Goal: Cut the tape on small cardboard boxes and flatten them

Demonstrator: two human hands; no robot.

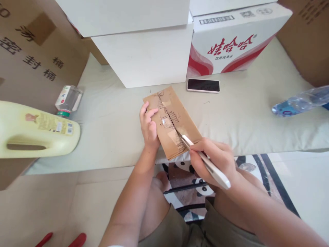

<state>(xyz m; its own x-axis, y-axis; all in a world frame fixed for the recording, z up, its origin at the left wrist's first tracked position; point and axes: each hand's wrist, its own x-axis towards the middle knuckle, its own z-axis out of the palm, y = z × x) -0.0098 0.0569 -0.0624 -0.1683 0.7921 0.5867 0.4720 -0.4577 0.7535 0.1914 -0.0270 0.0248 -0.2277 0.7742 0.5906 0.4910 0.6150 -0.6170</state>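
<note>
A small brown cardboard box lies at a slant near the front edge of the cloth-covered surface. Along its top runs a dark seam with torn, wrinkled tape and scribble-like marks. My left hand grips the box's left side, fingers curled over the top edge. In my closed right hand is a white utility knife. Its blade end touches the seam at the near part of the box. Part of the knife's grip is hidden by my fingers.
Behind the box stand a white carton and a red-and-white carton, with a phone in front. A yellow jug and a small clear bottle lie left; a water bottle lies right. Large brown cartons flank both sides.
</note>
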